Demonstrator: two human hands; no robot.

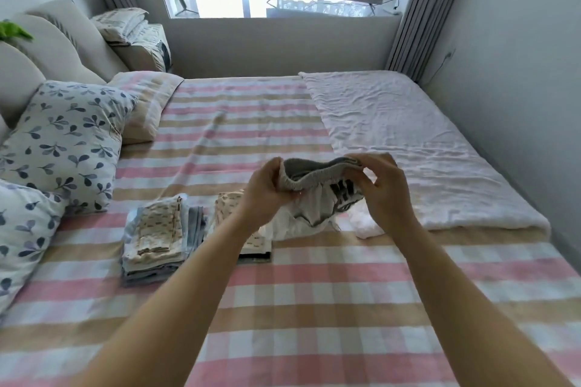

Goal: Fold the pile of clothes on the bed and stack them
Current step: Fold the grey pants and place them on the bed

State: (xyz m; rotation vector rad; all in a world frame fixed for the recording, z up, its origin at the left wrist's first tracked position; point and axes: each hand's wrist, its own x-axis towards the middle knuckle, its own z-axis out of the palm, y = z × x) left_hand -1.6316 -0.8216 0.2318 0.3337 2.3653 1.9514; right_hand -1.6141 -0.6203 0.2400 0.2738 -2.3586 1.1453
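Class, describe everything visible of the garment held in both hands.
The garment is small and made of cloth: a grey elastic waistband on top, with gathered white fabric with dark markings below. It hangs crumpled above the checked sheet, and the waistband is held between the left hand and the right hand, which pinch its ends.

No readable text, label or number anywhere.

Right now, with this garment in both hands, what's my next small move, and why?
Probably lay the garment flat on the checked sheet before folding: your left hand and right hand pinch its grey waistband and it hangs bunched. The folded stack lies leftward.
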